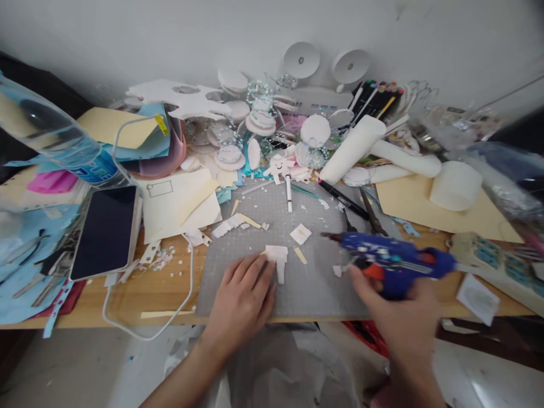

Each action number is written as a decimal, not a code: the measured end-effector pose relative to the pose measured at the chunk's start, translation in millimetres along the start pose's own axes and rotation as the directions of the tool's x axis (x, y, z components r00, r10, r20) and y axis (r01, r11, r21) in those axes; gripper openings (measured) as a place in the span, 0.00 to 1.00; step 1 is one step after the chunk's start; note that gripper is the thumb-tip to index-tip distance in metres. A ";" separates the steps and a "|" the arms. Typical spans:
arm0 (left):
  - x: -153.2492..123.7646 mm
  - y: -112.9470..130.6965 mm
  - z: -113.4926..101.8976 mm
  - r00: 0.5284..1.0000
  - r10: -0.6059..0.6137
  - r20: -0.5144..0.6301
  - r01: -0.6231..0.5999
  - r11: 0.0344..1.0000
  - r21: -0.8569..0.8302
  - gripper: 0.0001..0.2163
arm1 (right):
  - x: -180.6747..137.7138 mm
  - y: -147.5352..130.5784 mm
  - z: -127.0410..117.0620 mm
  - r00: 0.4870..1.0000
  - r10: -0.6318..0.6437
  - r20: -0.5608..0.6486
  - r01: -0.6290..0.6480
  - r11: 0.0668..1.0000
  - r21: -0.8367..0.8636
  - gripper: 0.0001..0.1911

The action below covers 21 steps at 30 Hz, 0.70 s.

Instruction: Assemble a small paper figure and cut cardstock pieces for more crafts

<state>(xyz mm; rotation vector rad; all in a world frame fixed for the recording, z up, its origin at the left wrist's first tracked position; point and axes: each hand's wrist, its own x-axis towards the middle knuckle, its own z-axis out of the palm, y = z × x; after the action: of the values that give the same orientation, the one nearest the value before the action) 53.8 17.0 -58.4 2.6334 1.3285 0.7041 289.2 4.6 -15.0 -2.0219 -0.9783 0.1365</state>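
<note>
My right hand (397,317) is wrapped round a blue hot glue gun (391,255) with an orange trigger. Its nozzle points left above the grey cutting mat (314,289). On the mat's front part my left hand (246,289) lies palm down, fingers stretched out, fingertips at a torn white piece (278,258). What is under those fingers is hidden. Between the two hands are a small white square (301,234) and a thin yellowish strip (300,255). Farther back, a smiling white cutout (280,167) sits at the end of a white pen (289,195).
A phone (106,229), a white cable (191,283) and a tilted water bottle (63,136) are at left. White rolls (355,148), scissors (372,212) and a black pen (343,199) lie behind the glue gun. A power strip (497,263) is at right.
</note>
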 end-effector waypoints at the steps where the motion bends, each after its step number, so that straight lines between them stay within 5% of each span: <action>1: -0.5 0.1 -0.3 1.000 -0.020 -0.019 0.020 1.000 -0.007 0.16 | -4.3 -5.1 8.7 0.995 -0.053 0.085 0.054 0.998 -0.009 0.15; 6: 1.0 1.9 -3.3 0.993 -0.118 -0.028 0.118 0.993 -0.018 0.17 | -5.1 -2.0 30.5 0.912 -0.224 0.344 0.269 0.959 -0.086 0.10; 15: 7.6 -0.2 -4.7 0.987 -0.158 0.041 0.160 0.986 -0.054 0.17 | 3.1 1.1 22.6 0.790 -0.408 0.458 0.577 0.745 -0.333 0.09; 21: 4.8 -2.0 -2.8 0.984 -0.164 0.068 0.173 0.974 -0.146 0.16 | 8.0 -2.4 20.7 0.712 -0.477 0.515 0.666 0.691 -0.281 0.04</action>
<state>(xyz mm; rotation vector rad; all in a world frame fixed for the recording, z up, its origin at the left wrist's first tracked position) 53.5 21.7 -54.8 2.3716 1.4031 0.6744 284.4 24.4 -24.1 -1.9951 -2.0591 -0.0350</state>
